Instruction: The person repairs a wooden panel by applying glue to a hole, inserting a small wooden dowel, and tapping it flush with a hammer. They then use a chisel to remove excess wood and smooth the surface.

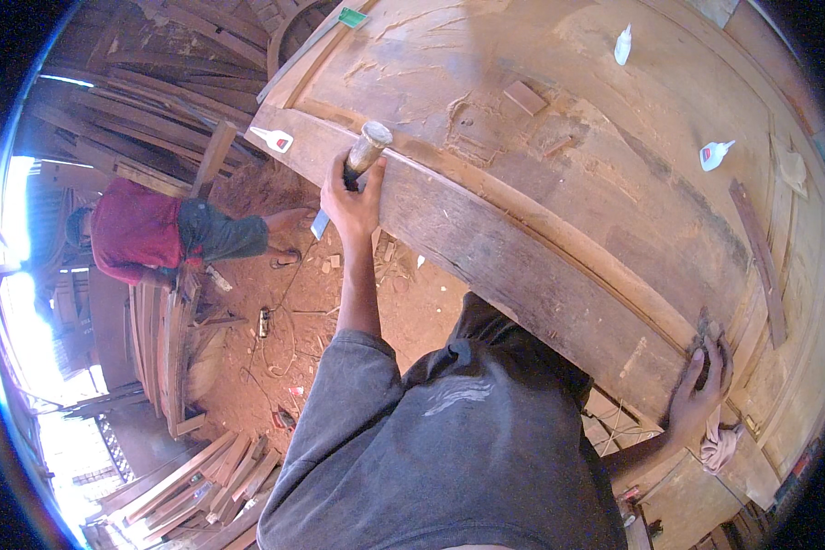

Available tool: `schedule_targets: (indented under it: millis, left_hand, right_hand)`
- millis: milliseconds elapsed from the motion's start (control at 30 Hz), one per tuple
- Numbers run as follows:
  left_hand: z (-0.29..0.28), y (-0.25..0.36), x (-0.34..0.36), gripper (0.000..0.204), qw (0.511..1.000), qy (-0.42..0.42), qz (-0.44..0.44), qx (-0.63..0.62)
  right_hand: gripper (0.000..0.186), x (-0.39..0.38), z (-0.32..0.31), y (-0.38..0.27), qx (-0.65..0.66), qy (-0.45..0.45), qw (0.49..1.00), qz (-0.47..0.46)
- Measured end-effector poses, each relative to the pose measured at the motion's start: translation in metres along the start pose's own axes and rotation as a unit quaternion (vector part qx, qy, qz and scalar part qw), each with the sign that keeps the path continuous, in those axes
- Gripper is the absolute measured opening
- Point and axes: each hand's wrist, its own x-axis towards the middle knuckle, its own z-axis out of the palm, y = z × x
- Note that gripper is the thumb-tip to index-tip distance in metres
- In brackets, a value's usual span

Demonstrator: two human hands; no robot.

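My left hand grips an upright chisel with a metal-capped handle and a bluish blade, at the near edge of a long dark wooden board along a large panelled wooden piece. At the board's right end, my right hand has its fingers curled around something dark that I cannot make out, beside a crumpled pink cloth. White glue bottles lie on the wood. A narrow strip lies near my right hand.
A person in red bends over stacked boards at left on the dirt floor. Timber piles lie at lower left and upper left. Cords and scraps are on the floor. A green object sits at the panel's far corner.
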Motion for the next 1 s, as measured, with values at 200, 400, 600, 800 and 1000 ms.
schedule_targets:
  millis: [200,400,600,800,1000]
  left_hand:
    - [0.001,-0.003,0.000,0.046,1.000,-0.004,-0.013,0.008]
    - [0.001,-0.004,-0.001,0.046,1.000,-0.003,-0.014,0.009]
    - [0.001,0.000,0.000,0.046,1.000,0.005,-0.005,0.013]
    - [0.003,-0.003,0.000,0.047,1.000,0.004,-0.011,0.003]
    - [0.003,-0.010,-0.001,0.048,1.000,0.005,-0.010,-0.003]
  right_hand:
    - [0.026,0.002,-0.003,-0.007,0.008,-0.004,1.000,0.012]
    - [0.026,0.004,-0.004,-0.012,0.007,-0.009,1.000,0.016]
    - [0.026,0.003,-0.002,-0.008,0.032,-0.006,0.999,0.028]
    - [0.026,0.004,-0.001,-0.004,0.023,-0.003,1.000,0.011]
    - [0.026,0.002,-0.002,-0.008,0.014,0.000,1.000,0.014]
